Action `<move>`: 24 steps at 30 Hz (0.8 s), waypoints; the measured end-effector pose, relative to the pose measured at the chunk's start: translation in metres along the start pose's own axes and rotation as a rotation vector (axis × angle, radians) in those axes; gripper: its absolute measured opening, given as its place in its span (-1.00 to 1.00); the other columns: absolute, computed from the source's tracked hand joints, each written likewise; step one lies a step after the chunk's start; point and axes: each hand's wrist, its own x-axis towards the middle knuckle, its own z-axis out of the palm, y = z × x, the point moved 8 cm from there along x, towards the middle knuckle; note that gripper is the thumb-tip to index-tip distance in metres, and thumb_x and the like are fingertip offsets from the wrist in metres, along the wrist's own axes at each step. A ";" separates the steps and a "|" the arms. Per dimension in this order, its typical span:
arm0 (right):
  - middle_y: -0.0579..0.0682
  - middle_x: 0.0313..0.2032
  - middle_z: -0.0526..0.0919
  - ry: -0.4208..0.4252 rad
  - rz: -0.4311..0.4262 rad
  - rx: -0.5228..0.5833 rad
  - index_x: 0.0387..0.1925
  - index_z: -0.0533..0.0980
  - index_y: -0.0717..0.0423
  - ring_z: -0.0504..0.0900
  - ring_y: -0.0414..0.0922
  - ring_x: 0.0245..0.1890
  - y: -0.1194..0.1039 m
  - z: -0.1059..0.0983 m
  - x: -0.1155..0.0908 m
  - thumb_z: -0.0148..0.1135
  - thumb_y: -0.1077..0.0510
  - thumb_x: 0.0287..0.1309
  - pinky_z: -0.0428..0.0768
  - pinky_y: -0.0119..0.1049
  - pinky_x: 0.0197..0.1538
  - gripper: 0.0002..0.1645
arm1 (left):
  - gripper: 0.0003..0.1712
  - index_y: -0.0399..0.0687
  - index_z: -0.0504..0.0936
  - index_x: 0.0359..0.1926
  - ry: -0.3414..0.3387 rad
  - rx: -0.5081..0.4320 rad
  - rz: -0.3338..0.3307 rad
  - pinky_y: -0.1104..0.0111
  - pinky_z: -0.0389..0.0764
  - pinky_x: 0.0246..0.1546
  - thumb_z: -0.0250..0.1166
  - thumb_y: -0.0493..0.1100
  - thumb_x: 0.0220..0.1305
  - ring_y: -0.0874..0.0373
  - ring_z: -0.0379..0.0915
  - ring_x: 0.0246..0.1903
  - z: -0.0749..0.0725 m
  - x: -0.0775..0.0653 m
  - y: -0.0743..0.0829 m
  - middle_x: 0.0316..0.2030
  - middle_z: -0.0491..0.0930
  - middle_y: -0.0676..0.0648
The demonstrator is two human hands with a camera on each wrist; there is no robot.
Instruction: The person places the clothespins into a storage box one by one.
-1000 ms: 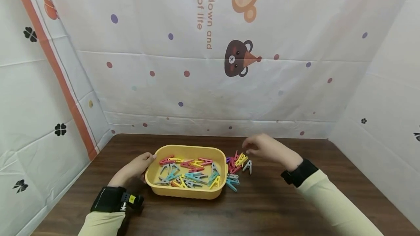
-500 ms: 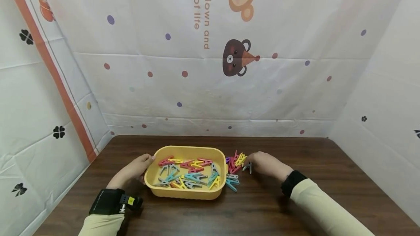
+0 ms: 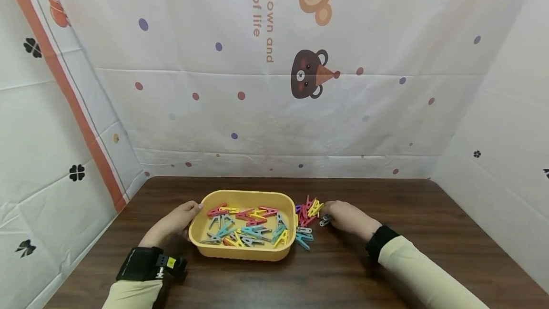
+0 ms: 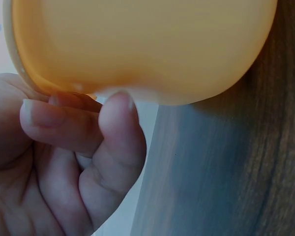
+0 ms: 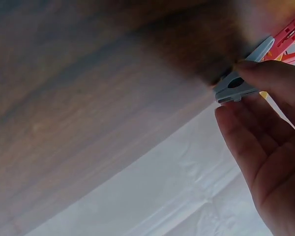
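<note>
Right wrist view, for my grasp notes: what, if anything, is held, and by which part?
A grey clothespin, pinched by the right hand at its handle side; holed end exposed.

Gray clothespin [image 5: 245, 89] partly hidden.

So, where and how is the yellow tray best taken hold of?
Probably the yellow tray is best pinched at its raised left end wall, coming from the left, where the left hand grips: the rim offers an edge, while loose clothespins crowd the right end.
</note>
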 end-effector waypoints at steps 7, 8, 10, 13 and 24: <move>-0.03 -0.29 0.75 -0.003 0.042 -0.027 -0.21 0.71 0.15 0.69 -0.17 -0.27 0.002 -0.002 -0.002 0.32 0.44 0.17 0.72 -0.20 -0.15 -0.78 | -0.60 -0.35 0.36 -0.01 0.011 -0.002 -0.005 0.37 0.63 -0.60 -0.17 -0.04 0.69 0.22 0.42 -0.68 0.001 0.000 0.000 -0.48 0.49 -0.08; -0.03 -0.28 0.76 -0.001 0.054 -0.029 -0.20 0.71 0.15 0.71 -0.15 -0.25 0.003 -0.004 -0.003 0.33 0.43 0.18 0.73 -0.18 -0.13 -0.80 | -0.60 -0.35 0.36 -0.02 0.014 0.001 -0.003 0.37 0.63 -0.59 -0.17 -0.04 0.69 0.21 0.43 -0.68 0.001 0.000 0.000 -0.48 0.49 -0.08; -0.02 -0.27 0.76 0.015 0.069 -0.035 -0.20 0.70 0.15 0.72 -0.13 -0.23 0.003 -0.012 -0.004 0.36 0.39 0.19 0.73 -0.17 -0.11 -0.83 | -0.59 -0.35 0.36 -0.03 0.016 0.007 -0.001 0.37 0.63 -0.59 -0.18 -0.03 0.69 0.21 0.43 -0.67 0.001 0.000 0.002 -0.48 0.48 -0.08; -0.02 -0.30 0.75 0.062 0.072 -0.021 -0.25 0.67 0.12 0.71 -0.14 -0.25 0.000 -0.034 -0.002 0.37 0.36 0.20 0.71 -0.19 -0.15 -0.88 | -0.60 -0.34 0.36 -0.03 0.014 0.006 -0.001 0.37 0.62 -0.60 -0.18 -0.04 0.69 0.22 0.41 -0.69 0.002 0.000 0.003 -0.50 0.47 -0.07; 0.04 -0.20 0.73 0.066 -0.029 0.096 0.04 0.62 0.15 0.64 -0.14 -0.24 -0.068 -0.123 0.065 0.31 0.36 0.27 0.69 -0.19 -0.09 -0.69 | -0.59 -0.34 0.36 -0.04 0.018 0.007 0.000 0.37 0.64 -0.59 -0.19 -0.03 0.69 0.21 0.45 -0.67 0.000 -0.001 0.003 -0.48 0.48 -0.08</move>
